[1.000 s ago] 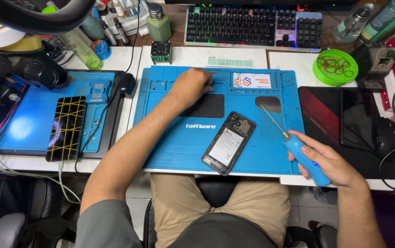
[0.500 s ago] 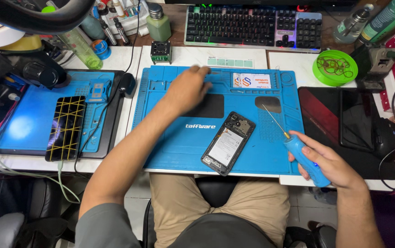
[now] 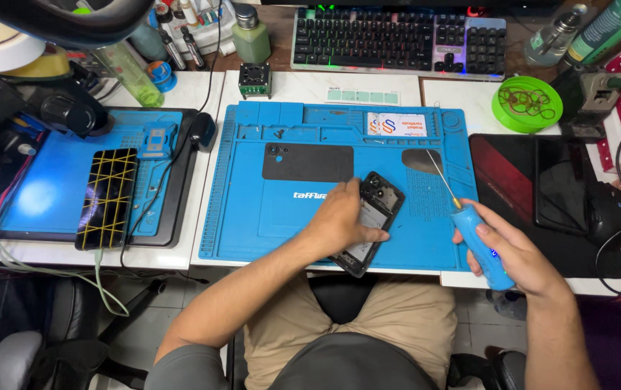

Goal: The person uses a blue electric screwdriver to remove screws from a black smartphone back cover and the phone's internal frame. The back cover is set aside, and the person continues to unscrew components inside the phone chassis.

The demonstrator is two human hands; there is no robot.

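An opened black phone (image 3: 377, 209) lies tilted on the blue work mat (image 3: 252, 209), its back cover off. My left hand (image 3: 340, 220) rests on the phone's lower half and grips its edge. My right hand (image 3: 512, 253) holds a blue-handled screwdriver (image 3: 478, 242), whose thin shaft points up and left over the mat, apart from the phone. The phone's black back cover (image 3: 307, 162) lies flat higher on the mat, with small screws (image 3: 279, 133) just above it.
A second phone (image 3: 107, 198) bound with yellow bands lies on a blue pad at left. A keyboard (image 3: 397, 40) sits at the back, a green dish (image 3: 527, 102) of rubber bands at back right, and a black mouse pad with a mouse (image 3: 610, 213) at right.
My left hand has come back from the upper middle of the mat down onto the phone, uncovering the back cover. The right hand with the screwdriver has hardly moved.
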